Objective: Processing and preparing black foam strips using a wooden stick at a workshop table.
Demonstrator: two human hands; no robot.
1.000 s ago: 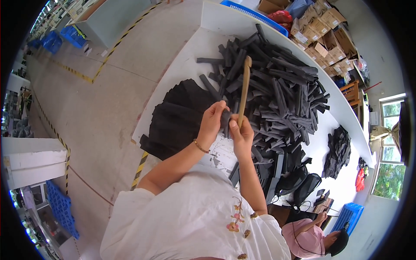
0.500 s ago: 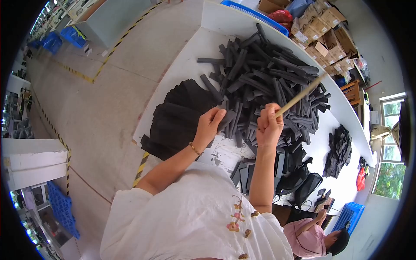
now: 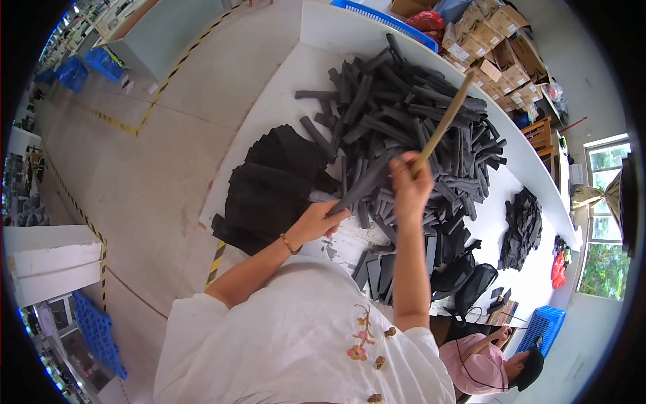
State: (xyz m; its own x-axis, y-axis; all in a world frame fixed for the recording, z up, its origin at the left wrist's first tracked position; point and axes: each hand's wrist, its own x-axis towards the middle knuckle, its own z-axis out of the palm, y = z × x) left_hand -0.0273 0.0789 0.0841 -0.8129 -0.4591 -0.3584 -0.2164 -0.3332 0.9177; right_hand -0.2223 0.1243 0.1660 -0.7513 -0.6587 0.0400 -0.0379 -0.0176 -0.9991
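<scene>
A: First entry. What is in hand?
B: A dark grey tube, centre of frame, slanting from lower left to upper right.
A: The left hand?
B: Closed round the tube's lower end, thumb and fingers pinched narrow.
A: And the right hand?
B: Just right of centre, slightly blurred. Fist round the lower part of a tan wooden stick, which points to the upper right. Knuckles lie at the tube's upper end; cannot tell whether they grip it too.
A: Close surroundings?
B: Big heap of similar grey pieces, upper centre, behind both hands. Fan of flat black pieces left of centre, beside the left hand. All on a white table.
A: Farther along the table?
B: Black bags right of the right forearm; a crumpled dark pile nearer the right edge.
A: Beyond?
B: Cardboard boxes and a blue basket towards the upper right. Lower right, a person in pink beside a blue crate. Upper left, yellow-and-black floor tape.
</scene>
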